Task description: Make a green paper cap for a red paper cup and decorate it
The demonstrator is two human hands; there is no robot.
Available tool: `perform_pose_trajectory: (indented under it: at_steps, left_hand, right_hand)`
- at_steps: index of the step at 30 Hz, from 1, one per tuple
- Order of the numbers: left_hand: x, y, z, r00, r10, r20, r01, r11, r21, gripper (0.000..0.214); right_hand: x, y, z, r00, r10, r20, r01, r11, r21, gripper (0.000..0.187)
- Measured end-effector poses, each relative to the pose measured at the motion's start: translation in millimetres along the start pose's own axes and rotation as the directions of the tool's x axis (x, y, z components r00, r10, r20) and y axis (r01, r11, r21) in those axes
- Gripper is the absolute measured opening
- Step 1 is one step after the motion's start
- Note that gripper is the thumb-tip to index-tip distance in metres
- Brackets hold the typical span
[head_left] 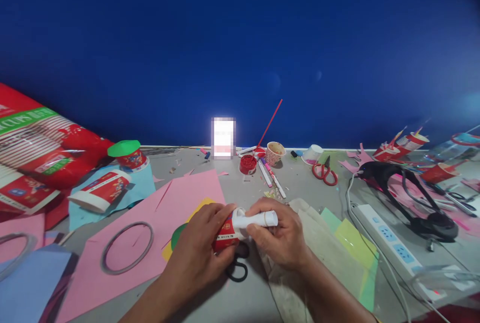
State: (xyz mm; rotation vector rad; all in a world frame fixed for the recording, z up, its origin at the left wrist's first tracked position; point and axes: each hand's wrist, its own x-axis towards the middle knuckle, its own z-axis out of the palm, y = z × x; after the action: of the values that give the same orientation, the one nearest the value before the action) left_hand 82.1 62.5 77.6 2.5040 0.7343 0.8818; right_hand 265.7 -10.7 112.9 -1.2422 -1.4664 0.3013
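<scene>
My left hand [202, 240] is wrapped round a red printed paper cup [225, 233] tipped on its side, its mouth toward the right. In my right hand [283, 238], thumb and fingers pinch a white tube [258, 220] that lies across the cup's mouth. Whether the tube touches the rim, I cannot tell. Below the cup, black scissors handles [240, 269] show on the table, their blades hidden. Green paper [177, 235] and yellow paper [200, 208] stick out from behind my left hand, over a large pink sheet [180, 198].
A grey ring [127, 248] lies on the pink sheet. Further off stand a red paint pot [248, 164], markers [265, 174], red-handled scissors [324, 173] and a bright phone-like screen [223, 138]. To the right are a power strip [390, 243] and a black headset [408, 203]; cups fill the left.
</scene>
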Motion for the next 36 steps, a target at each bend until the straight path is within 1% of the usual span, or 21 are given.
perform_pose_trajectory:
  at_steps: [4,6,9,11,13,16,17,19,22,25,27,29,30,32,34,36]
  left_hand:
    - [-1,-1,-1.4,0.996,0.085,0.042,-0.088,0.992,0.092,0.063]
    - [-1,-1,-2.6,0.991,0.122,0.063,-0.131,0.979,0.157,0.062]
    - [0,-1,-4.9,0.986,0.145,0.083,-0.160,0.963,0.215,0.058]
    - [0,-2,-6.7,0.985,0.144,0.094,-0.161,0.963,0.216,0.057]
    - [1,-2,-8.3,0.988,0.119,0.099,-0.136,0.971,0.195,0.055]
    - [1,-2,-9.3,0.992,0.076,0.101,-0.090,0.984,0.150,0.053]
    - [1,-2,-9.1,0.992,0.072,0.104,-0.086,0.986,0.140,0.052]
    - [1,-2,-8.3,0.990,0.088,0.106,-0.102,0.986,0.131,0.054]
    - [1,-1,-7.1,0.985,0.141,0.102,-0.154,0.979,0.132,0.060]
    - [0,0,-6.9,0.975,0.204,0.085,-0.215,0.967,0.138,0.061]
    - [0,1,-7.1,0.970,0.241,0.037,-0.244,0.960,0.134,0.059]
    - [0,2,-7.4,0.967,0.252,-0.039,-0.247,0.963,0.111,0.058]
    - [0,2,-7.5,0.967,0.242,-0.081,-0.234,0.968,0.094,0.059]
    - [0,3,-7.8,0.969,0.182,-0.165,-0.175,0.983,0.059,0.062]
    - [1,3,-8.0,0.970,0.074,-0.233,-0.072,0.997,0.019,0.061]
    - [2,3,-8.4,0.969,-0.053,-0.240,0.043,0.998,-0.049,0.057]
  right_hand:
    - [3,5,-2,0.997,0.066,-0.033,-0.069,0.992,-0.106,0.006]
    - [3,7,-4,0.997,0.075,-0.021,-0.077,0.987,-0.140,0.006]
    - [3,6,-7,0.995,0.044,0.084,-0.032,0.990,-0.137,0.006]
    - [2,3,-9,0.984,0.013,0.175,0.009,0.992,-0.126,0.006]
    - [1,1,-9,0.972,-0.054,0.227,0.082,0.990,-0.118,0.007]
    - [-1,1,-8,0.963,-0.161,0.215,0.192,0.972,-0.133,0.008]
    - [-1,1,-7,0.964,-0.178,0.200,0.208,0.968,-0.141,0.008]
    - [-2,2,-6,0.970,-0.174,0.172,0.200,0.969,-0.148,0.009]
    - [1,3,-9,0.990,-0.096,0.102,0.109,0.985,-0.134,0.005]
    - [7,5,-14,0.996,0.081,0.042,-0.077,0.993,-0.085,0.004]
    - [10,9,-17,0.976,0.215,0.028,-0.215,0.976,-0.015,0.008]
    - [13,14,-19,0.941,0.336,0.033,-0.338,0.938,0.082,0.012]
    - [13,17,-18,0.923,0.382,0.041,-0.384,0.914,0.132,0.014]
    - [13,21,-16,0.897,0.438,0.062,-0.441,0.871,0.219,0.017]
    - [10,23,-13,0.893,0.444,0.074,-0.446,0.852,0.274,0.019]
    - [7,23,-10,0.907,0.418,0.059,-0.416,0.860,0.297,0.021]
